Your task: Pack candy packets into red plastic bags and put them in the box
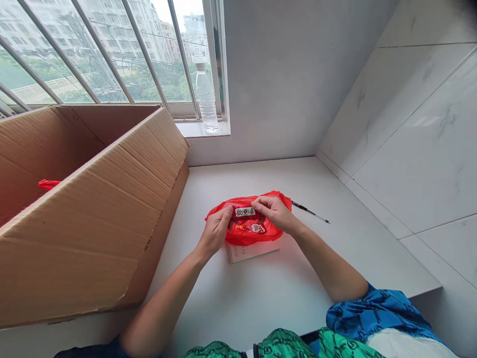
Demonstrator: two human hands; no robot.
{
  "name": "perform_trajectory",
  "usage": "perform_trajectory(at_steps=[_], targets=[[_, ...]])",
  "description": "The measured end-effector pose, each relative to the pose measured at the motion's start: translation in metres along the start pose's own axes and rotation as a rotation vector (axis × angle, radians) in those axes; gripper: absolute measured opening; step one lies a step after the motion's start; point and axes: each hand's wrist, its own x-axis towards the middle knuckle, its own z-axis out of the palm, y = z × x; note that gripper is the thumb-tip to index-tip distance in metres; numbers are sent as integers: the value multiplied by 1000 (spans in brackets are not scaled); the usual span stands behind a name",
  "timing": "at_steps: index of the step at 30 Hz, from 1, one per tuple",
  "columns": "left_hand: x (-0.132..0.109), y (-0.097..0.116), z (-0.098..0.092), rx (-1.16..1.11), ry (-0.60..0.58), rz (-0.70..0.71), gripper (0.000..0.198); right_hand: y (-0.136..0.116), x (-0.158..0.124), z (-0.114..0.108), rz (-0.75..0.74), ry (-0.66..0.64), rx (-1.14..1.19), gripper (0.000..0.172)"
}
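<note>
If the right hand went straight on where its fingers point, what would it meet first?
Most likely the white-labelled red packet, which the right hand seems to be pinching; exact depth there is unclear.

Daylight from window (112, 54), hazy buildings (126, 31) outside, soft tabletop (257, 288) shadows

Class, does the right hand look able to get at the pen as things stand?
Probably yes: the pen sticks out past the red bag, nothing covering that part, though the right hand is busy with a packet.
</note>
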Motion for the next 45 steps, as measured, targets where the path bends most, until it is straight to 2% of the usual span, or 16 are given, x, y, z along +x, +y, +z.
perform_trajectory(at_steps=[16, 19, 22, 24, 26, 28, 32, 34, 37, 41, 44, 45], targets=[[0, 3, 0, 129, -23, 33, 47, 4, 1, -1, -15, 2, -55, 44], [1, 5, -3, 315, 1, -19, 50, 9, 2, -3, -9, 51, -251, 41], [1, 7, -8, 630, 17, -97, 54, 16, 3, -5, -37, 165, -619, 23], [0, 7, -10, 747, 27, -104, 47, 19, 3, -6, -61, 177, -783, 15], [-1, 6, -11, 781, 39, -58, 35, 21, 2, -6, -74, 109, -849, 10], [-2, 4, -11, 788, 1, 19, 29, 21, 0, -5, -72, -17, -870, 6], [-2, 0, -8, 827, -218, 147, 19, 21, -6, -3, 38, -242, -882, 12], [-3, -3, -8, 872, -299, 153, 18, 20, -8, -2, 101, -266, -930, 14], [-3, -6, -9, 926, -339, 142, 21, 18, -8, -2, 138, -258, -1010, 10], [-4, -4, -11, 932, -343, 140, 16, 13, -8, -5, 39, -161, -970, 10], [-4, 4, -10, 822, -279, 99, 17, 4, -10, -6, -56, -75, -750, 2], [-5, 7, -9, 751, -259, 82, 21, 1, -11, -6, -73, -74, -647, 6]])
